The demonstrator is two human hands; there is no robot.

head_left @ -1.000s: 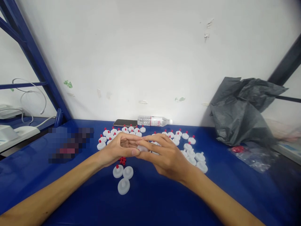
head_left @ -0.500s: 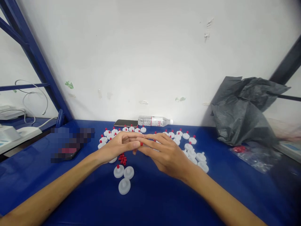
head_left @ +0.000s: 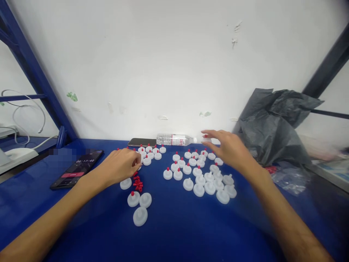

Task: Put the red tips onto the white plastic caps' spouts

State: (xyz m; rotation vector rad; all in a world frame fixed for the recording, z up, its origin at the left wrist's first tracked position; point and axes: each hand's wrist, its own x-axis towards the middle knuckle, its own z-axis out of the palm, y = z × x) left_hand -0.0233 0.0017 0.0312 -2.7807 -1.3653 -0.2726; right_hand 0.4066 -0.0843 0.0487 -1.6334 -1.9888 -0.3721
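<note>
My left hand (head_left: 122,165) is closed, its fingertips bent down at the upper edge of a small heap of red caps (head_left: 138,183). Whether a cap is between those fingers is hidden. Raised near the wall at the right, my right hand (head_left: 226,147) has thumb and fingers around a white disc with a red cap (head_left: 206,137). Below it lie many white discs with upright stems, some wearing red caps, such as one capped disc (head_left: 178,174), others bare, such as one bare disc (head_left: 223,196). Nearer me are a capped disc (head_left: 133,199) and two bare discs (head_left: 140,216).
A clear plastic bottle (head_left: 176,140) and a dark phone (head_left: 142,142) lie along the wall. Another phone (head_left: 77,169) showing a timer rests at the left. A grey plastic bag (head_left: 272,123) and a clear bag (head_left: 290,180) occupy the right side of the blue table (head_left: 174,225).
My hands were together in the middle around a piece with a red cap. They have parted: the left went to the red caps, the right up and rightward. The view shifted slightly.
</note>
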